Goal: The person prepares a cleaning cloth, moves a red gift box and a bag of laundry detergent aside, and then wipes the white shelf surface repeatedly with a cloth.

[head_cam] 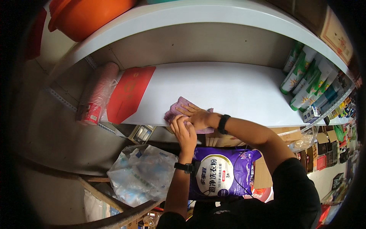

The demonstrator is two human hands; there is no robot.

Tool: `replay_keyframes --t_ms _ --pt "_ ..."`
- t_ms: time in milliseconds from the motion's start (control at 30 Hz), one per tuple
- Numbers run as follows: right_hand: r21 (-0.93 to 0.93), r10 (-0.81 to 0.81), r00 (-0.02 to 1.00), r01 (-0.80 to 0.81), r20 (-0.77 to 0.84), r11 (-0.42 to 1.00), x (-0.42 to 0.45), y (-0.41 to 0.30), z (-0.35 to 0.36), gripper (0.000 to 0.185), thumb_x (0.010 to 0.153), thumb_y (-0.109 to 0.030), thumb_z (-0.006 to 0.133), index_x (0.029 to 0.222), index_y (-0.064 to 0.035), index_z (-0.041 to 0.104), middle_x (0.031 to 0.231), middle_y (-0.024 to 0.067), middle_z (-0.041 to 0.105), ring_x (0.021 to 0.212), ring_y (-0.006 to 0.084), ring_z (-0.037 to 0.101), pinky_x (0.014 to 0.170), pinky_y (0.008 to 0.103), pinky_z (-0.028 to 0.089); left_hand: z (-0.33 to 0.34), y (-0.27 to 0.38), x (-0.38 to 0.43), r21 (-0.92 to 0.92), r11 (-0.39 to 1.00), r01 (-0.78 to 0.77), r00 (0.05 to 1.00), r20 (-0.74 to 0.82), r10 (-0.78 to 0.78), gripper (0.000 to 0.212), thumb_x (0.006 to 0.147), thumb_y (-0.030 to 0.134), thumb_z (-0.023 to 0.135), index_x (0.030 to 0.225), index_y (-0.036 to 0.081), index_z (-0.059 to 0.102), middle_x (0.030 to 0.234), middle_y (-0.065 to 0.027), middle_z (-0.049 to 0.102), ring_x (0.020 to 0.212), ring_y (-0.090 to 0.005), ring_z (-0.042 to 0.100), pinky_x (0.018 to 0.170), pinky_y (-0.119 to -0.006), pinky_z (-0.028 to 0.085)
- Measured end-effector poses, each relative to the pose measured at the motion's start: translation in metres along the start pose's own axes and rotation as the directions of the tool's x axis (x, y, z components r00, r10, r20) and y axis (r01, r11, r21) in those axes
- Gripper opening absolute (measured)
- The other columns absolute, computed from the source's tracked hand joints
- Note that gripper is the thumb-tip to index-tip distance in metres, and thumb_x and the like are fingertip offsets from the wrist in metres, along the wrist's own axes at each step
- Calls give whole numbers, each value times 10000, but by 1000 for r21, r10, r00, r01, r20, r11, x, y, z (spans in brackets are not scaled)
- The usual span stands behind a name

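A purple cloth (177, 108) lies crumpled on a white shelf board (223, 88), its near part hanging over the front edge. My right hand (197, 116) is spread flat on the cloth, pressing it to the board. Beside it, at the front edge, my left hand (184, 133) has its fingers bent over the cloth, close against the right hand. Whether the left fingers pinch the cloth is hidden. A black band sits on each wrist.
Left on the shelf are a red paper sheet (130, 94) and wrapped stacked paper cups (98, 94). Spray cans (297, 74) and a small box (311, 114) stand right. Below are a purple washing-powder bag (240, 160), a clear plastic bag (143, 171) and a wooden frame (103, 193).
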State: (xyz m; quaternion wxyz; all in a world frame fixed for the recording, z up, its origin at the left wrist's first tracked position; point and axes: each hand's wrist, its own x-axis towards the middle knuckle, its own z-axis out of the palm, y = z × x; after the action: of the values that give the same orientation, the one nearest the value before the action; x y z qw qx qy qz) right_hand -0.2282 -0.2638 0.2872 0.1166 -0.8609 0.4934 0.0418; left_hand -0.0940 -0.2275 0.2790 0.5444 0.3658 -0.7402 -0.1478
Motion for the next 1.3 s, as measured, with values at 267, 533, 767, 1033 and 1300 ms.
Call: replay_keyframes --t_ms 267,533,767,1033,1300 --pt "645 207 876 143 -435 751 -93 3 9 439 942 -329 491 1285 -57 515 1441 200 334 1359 328 277 1113 371 235 29 12 5 251 951 183 946 219 -240 328 893 236 485 1051 -45 544 1090 -226 551 1019 -392 493 908 -442 384" --pt "679 760 199 -351 -619 645 -314 22 53 273 872 -117 562 1130 -36 598 1207 179 573 1147 324 532 975 370 407 67 -7 0 586 800 124 807 409 -425 603 889 353 437 1335 -51 395 1443 -205 320 1341 -345 262 1097 -467 186" --pt "727 845 57 -482 -532 490 -396 -33 103 310 884 -66 523 1187 -8 550 1230 171 552 1188 303 493 1012 361 359 79 -27 22 580 811 -80 748 573 -336 693 901 425 393 1406 -35 276 1496 -198 215 1387 -336 176 1121 -464 125" --pt "794 904 -5 -479 -428 373 -427 -100 145 330 894 -68 516 1219 -11 528 1236 177 549 1194 305 494 1017 368 359 54 -2 -4 362 855 -373 642 765 -44 665 916 398 388 1420 -15 257 1498 -200 204 1391 -335 184 1121 -472 141" --pt "826 911 -59 -450 -409 341 -421 -111 145 318 891 -71 522 1203 -14 539 1216 174 562 1180 303 506 1002 357 370 53 45 -37 173 884 -434 543 833 103 644 918 344 435 1414 -26 256 1490 -202 224 1393 -328 186 1125 -459 146"
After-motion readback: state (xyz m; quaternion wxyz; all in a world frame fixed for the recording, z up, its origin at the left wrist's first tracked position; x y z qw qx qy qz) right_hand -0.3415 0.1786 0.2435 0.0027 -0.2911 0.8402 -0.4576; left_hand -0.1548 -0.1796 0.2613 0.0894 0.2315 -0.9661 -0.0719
